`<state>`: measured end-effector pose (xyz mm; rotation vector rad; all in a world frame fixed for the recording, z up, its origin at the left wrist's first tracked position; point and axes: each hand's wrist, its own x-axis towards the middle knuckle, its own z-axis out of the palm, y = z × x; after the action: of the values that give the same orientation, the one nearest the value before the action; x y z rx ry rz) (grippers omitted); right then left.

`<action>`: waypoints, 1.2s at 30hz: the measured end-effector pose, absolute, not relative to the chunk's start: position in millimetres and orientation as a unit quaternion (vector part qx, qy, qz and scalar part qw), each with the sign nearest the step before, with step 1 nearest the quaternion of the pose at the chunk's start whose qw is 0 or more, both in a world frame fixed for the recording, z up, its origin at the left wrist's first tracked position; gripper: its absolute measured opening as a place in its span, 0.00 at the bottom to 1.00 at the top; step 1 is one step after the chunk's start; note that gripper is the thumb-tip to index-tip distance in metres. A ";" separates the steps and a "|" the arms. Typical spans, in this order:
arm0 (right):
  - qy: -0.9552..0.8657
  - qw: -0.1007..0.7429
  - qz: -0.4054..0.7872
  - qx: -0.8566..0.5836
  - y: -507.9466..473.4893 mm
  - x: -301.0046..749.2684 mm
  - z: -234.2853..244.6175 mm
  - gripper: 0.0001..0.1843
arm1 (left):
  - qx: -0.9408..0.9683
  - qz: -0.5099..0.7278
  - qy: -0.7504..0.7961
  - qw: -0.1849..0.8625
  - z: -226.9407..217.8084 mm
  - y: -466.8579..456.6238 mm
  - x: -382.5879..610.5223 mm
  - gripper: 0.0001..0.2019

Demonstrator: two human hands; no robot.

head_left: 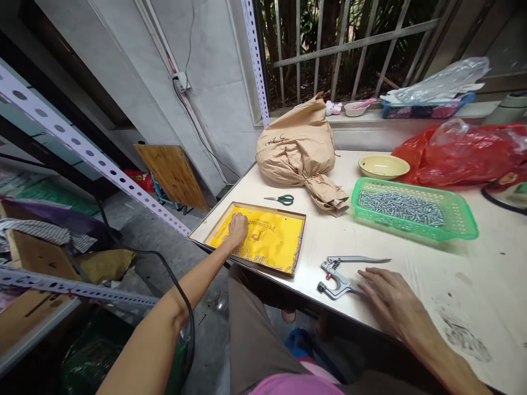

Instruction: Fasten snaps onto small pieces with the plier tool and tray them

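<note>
My left hand is over a shallow cardboard tray with a yellow printed lining. Its fingers are drawn together, and whatever is between them is hidden. Small metal pieces lie scattered along the tray's near and right edges. Flat on the table rests my right hand, fingers stretched out. It lies beside silver hand pliers, with its fingers over the end of the lower handle. Beyond the pliers stands a green plastic basket filled with many small metal pieces.
Green-handled scissors lie behind the tray. A tied brown paper bag sits at the back, beside a yellow bowl and red plastic bags. A barred window is behind; a perforated metal post runs along the left.
</note>
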<state>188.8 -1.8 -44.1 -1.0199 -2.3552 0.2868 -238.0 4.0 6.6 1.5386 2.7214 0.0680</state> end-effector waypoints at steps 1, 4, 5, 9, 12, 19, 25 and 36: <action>-0.876 0.273 0.111 -0.382 -8.0 187.4 -48.7 0.18 | 0.492 0.024 0.870 0.008 6.2 5.9 -240.4 0.10; -0.879 0.260 0.112 -0.383 -17.2 184.2 -57.8 0.17 | 0.495 0.032 0.868 0.006 11.6 9.2 -242.7 0.09; -0.881 0.254 0.107 -0.385 -18.4 182.9 -58.7 0.17 | 0.501 0.031 0.865 0.002 15.4 9.5 -239.4 0.09; -0.886 0.206 0.084 -0.407 -19.9 175.7 -49.3 0.16 | 0.544 0.127 0.825 0.080 30.6 6.1 -189.8 0.08; -0.882 0.161 0.061 -0.438 -15.2 172.1 -37.3 0.17 | 0.514 0.268 0.750 0.320 32.4 -4.2 -123.8 0.08; -0.874 0.124 0.046 -0.467 -1.8 179.1 -32.4 0.14 | 0.402 0.307 0.683 0.528 9.8 -25.1 -24.5 0.12; -0.866 0.157 0.040 -0.474 -2.2 181.3 -41.0 0.12 | 0.389 0.283 0.707 0.517 -1.4 -25.4 -17.2 0.13; -0.870 0.139 0.034 -0.473 -2.4 178.4 -41.9 0.11 | 0.410 0.154 0.722 0.536 4.3 -13.5 -16.0 0.14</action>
<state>178.4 -2.4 -41.9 -1.3658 -2.5135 0.0984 -16.0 -13.5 4.3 0.9771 1.7190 0.3676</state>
